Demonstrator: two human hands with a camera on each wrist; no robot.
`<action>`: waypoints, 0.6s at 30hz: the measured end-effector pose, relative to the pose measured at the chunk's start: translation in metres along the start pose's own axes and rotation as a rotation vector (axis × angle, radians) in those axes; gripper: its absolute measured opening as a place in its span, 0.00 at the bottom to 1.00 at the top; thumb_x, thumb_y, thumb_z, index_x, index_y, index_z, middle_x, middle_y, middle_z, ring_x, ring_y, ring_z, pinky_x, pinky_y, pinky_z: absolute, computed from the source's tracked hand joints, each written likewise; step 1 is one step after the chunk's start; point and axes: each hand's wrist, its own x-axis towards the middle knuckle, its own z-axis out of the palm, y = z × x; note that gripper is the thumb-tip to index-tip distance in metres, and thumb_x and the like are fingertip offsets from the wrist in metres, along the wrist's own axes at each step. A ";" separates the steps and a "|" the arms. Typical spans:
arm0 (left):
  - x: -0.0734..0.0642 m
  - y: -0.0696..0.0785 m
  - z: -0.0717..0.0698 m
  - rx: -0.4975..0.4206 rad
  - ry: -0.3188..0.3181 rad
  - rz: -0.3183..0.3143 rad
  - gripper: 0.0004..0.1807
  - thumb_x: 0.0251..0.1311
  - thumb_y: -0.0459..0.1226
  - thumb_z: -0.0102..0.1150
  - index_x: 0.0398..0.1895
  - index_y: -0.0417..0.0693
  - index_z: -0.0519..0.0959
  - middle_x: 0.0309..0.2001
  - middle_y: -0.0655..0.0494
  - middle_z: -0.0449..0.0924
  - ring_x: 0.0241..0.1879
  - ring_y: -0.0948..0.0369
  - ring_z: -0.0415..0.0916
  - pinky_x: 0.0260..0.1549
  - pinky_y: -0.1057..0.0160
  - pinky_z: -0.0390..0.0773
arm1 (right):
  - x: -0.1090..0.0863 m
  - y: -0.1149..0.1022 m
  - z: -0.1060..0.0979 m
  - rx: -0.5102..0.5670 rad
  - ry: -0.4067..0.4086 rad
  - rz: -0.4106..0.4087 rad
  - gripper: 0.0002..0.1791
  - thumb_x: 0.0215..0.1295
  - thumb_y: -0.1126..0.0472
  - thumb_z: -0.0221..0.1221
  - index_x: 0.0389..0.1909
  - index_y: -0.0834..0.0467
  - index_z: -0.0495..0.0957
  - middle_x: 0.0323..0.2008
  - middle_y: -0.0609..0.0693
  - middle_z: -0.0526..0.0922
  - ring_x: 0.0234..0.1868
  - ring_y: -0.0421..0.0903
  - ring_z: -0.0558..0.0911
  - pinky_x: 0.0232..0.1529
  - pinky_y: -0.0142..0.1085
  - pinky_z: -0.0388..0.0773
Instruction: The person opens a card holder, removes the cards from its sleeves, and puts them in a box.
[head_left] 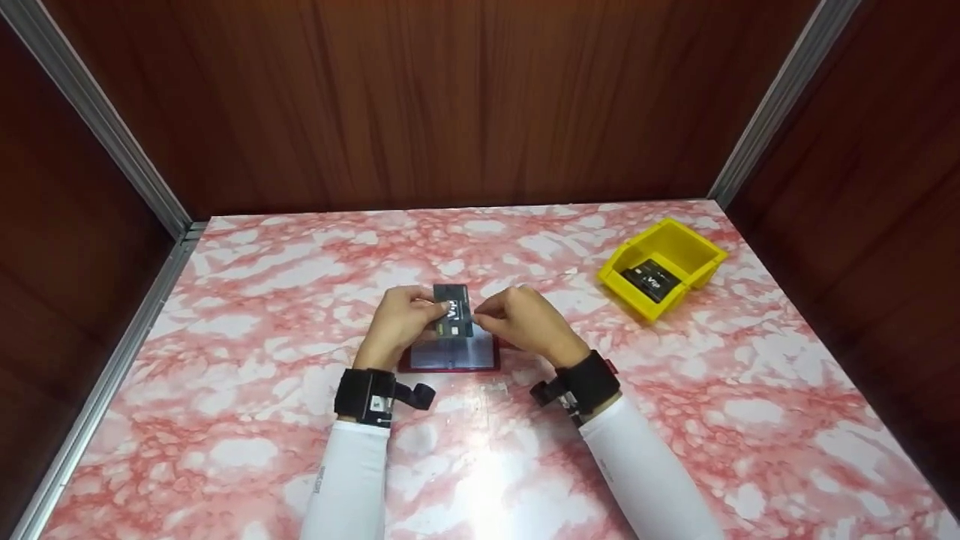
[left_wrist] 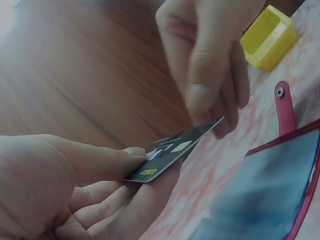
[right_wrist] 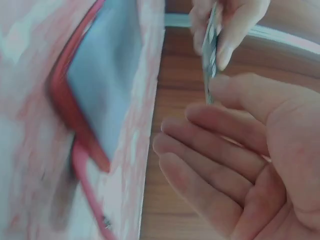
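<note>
My left hand (head_left: 397, 319) pinches a black card (head_left: 454, 289) with white lettering and a small chip, thumb on the printed face and fingers underneath. In the left wrist view the card (left_wrist: 172, 152) is tilted, its chip end pointing toward the right hand. The thumb and index finger of my right hand (head_left: 525, 319) close on the card's near edge, best seen in the right wrist view, where the other fingers (right_wrist: 200, 185) are loosely extended. Below both hands a red card holder (head_left: 450, 369) lies open on the table, showing clear plastic sleeves (left_wrist: 255, 192).
A yellow bin (head_left: 694, 251) stands at the right rear of the table with black cards (head_left: 652, 281) inside. The card holder's pink snap strap (left_wrist: 285, 110) sticks out to its side. Wooden panels (head_left: 480, 105) wall in the marbled red-and-white table (head_left: 262, 420).
</note>
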 end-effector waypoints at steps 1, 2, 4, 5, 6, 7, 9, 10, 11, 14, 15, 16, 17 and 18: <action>-0.001 0.001 0.002 -0.007 -0.005 0.011 0.12 0.69 0.32 0.70 0.50 0.35 0.84 0.36 0.52 0.88 0.28 0.64 0.85 0.30 0.64 0.90 | 0.000 -0.002 -0.001 0.015 0.016 0.012 0.12 0.75 0.55 0.68 0.47 0.58 0.94 0.42 0.51 0.96 0.41 0.44 0.92 0.46 0.43 0.91; -0.002 0.003 0.004 -0.013 -0.009 0.023 0.11 0.69 0.32 0.70 0.50 0.35 0.84 0.35 0.52 0.88 0.28 0.64 0.85 0.30 0.64 0.90 | 0.000 -0.004 -0.002 0.031 0.028 0.030 0.12 0.75 0.55 0.68 0.47 0.58 0.93 0.42 0.52 0.96 0.42 0.45 0.92 0.47 0.44 0.91; -0.004 0.005 0.007 -0.029 -0.015 0.040 0.11 0.70 0.32 0.70 0.51 0.35 0.84 0.35 0.53 0.88 0.27 0.64 0.86 0.31 0.62 0.91 | -0.001 -0.007 -0.004 0.068 0.051 0.073 0.13 0.75 0.54 0.67 0.48 0.58 0.93 0.44 0.52 0.96 0.44 0.46 0.92 0.49 0.45 0.91; -0.004 0.006 0.008 -0.041 -0.018 0.048 0.11 0.70 0.32 0.69 0.51 0.35 0.85 0.35 0.53 0.88 0.28 0.63 0.87 0.32 0.61 0.92 | -0.001 -0.008 -0.006 0.088 0.061 0.095 0.13 0.75 0.54 0.67 0.48 0.58 0.93 0.44 0.53 0.96 0.44 0.47 0.92 0.50 0.46 0.90; -0.005 0.008 0.010 -0.052 -0.019 0.056 0.11 0.70 0.31 0.69 0.52 0.35 0.84 0.34 0.53 0.88 0.28 0.63 0.87 0.33 0.60 0.93 | -0.001 -0.009 -0.007 0.111 0.070 0.121 0.13 0.75 0.53 0.67 0.48 0.58 0.93 0.45 0.53 0.95 0.45 0.47 0.92 0.50 0.46 0.90; -0.005 0.008 0.011 -0.069 -0.018 0.063 0.11 0.70 0.31 0.69 0.52 0.35 0.84 0.34 0.53 0.88 0.28 0.62 0.87 0.32 0.60 0.93 | -0.001 -0.010 -0.007 0.140 0.074 0.148 0.14 0.75 0.53 0.67 0.49 0.58 0.93 0.46 0.53 0.95 0.45 0.46 0.92 0.51 0.45 0.90; -0.006 0.010 0.013 -0.100 -0.017 0.077 0.11 0.70 0.30 0.69 0.52 0.34 0.84 0.34 0.53 0.88 0.28 0.62 0.87 0.32 0.60 0.93 | -0.001 -0.011 -0.009 0.196 0.081 0.193 0.15 0.74 0.53 0.68 0.50 0.58 0.92 0.47 0.54 0.95 0.45 0.45 0.91 0.50 0.42 0.89; -0.007 0.011 0.014 -0.113 -0.017 0.085 0.11 0.70 0.29 0.69 0.52 0.34 0.84 0.33 0.54 0.87 0.28 0.62 0.87 0.31 0.61 0.93 | -0.001 -0.012 -0.010 0.228 0.080 0.213 0.15 0.73 0.53 0.68 0.50 0.59 0.92 0.46 0.55 0.95 0.44 0.45 0.91 0.48 0.41 0.89; -0.007 0.011 0.015 -0.123 -0.015 0.094 0.11 0.70 0.29 0.69 0.51 0.33 0.84 0.32 0.55 0.87 0.28 0.63 0.86 0.30 0.63 0.92 | -0.001 -0.013 -0.011 0.259 0.078 0.231 0.15 0.73 0.53 0.69 0.51 0.59 0.91 0.46 0.56 0.95 0.43 0.45 0.91 0.47 0.39 0.89; -0.007 0.012 0.017 -0.140 -0.013 0.120 0.09 0.70 0.28 0.68 0.50 0.33 0.83 0.30 0.57 0.84 0.27 0.64 0.85 0.27 0.66 0.90 | -0.001 -0.015 -0.013 0.340 0.068 0.270 0.18 0.70 0.56 0.70 0.55 0.62 0.89 0.44 0.59 0.95 0.42 0.49 0.94 0.42 0.34 0.88; -0.007 0.013 0.018 -0.143 -0.014 0.129 0.08 0.70 0.28 0.68 0.49 0.33 0.83 0.29 0.58 0.83 0.27 0.64 0.85 0.27 0.67 0.90 | -0.001 -0.016 -0.013 0.364 0.064 0.277 0.18 0.70 0.57 0.71 0.56 0.63 0.88 0.43 0.60 0.95 0.42 0.52 0.94 0.41 0.33 0.89; -0.007 0.013 0.018 -0.146 -0.014 0.135 0.08 0.70 0.27 0.67 0.48 0.33 0.83 0.28 0.59 0.82 0.28 0.64 0.85 0.27 0.67 0.90 | -0.001 -0.016 -0.013 0.385 0.061 0.284 0.19 0.70 0.58 0.71 0.57 0.63 0.87 0.43 0.60 0.95 0.43 0.54 0.95 0.41 0.34 0.90; -0.006 0.012 0.018 -0.146 -0.013 0.138 0.07 0.70 0.27 0.67 0.47 0.33 0.83 0.27 0.59 0.82 0.27 0.64 0.84 0.26 0.68 0.90 | -0.001 -0.016 -0.013 0.400 0.059 0.290 0.19 0.70 0.59 0.71 0.57 0.63 0.86 0.42 0.61 0.95 0.43 0.56 0.95 0.40 0.34 0.90; -0.006 0.012 0.018 -0.145 -0.013 0.140 0.06 0.70 0.27 0.67 0.47 0.33 0.83 0.27 0.60 0.81 0.27 0.64 0.84 0.26 0.68 0.90 | -0.001 -0.016 -0.013 0.415 0.057 0.292 0.19 0.70 0.60 0.71 0.58 0.63 0.86 0.42 0.61 0.95 0.43 0.58 0.95 0.39 0.34 0.91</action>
